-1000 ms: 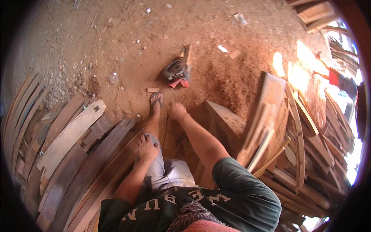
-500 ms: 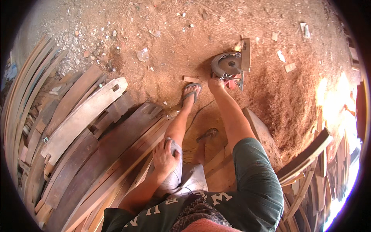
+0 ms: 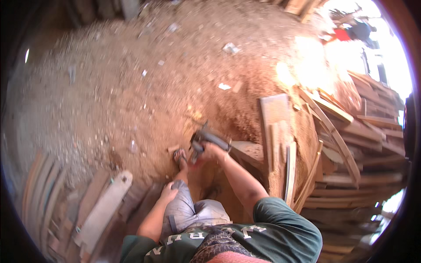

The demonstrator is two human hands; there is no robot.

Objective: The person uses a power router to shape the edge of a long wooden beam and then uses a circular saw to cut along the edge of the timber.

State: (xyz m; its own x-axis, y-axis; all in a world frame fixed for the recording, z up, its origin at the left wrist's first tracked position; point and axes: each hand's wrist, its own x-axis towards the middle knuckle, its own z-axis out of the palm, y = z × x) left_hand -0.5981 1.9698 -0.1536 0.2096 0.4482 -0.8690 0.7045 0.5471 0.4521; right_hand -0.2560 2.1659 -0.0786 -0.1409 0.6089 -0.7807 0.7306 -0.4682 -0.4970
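Saw (image 3: 213,134) seemingly in curled right hand (image 3: 211,151)

Blur hides the finer details

The saw (image 3: 215,135) is smeared, its blade impossible to make out; the right hand (image 3: 210,151) covers part of it, that hand's fingers running together. The left hand (image 3: 167,193) has indistinct fingers too. Curved planks (image 3: 38,193) are streaked, the shirt (image 3: 283,225) is cut off by the lower edge, and a pale scrap (image 3: 224,87) is too small to identify.
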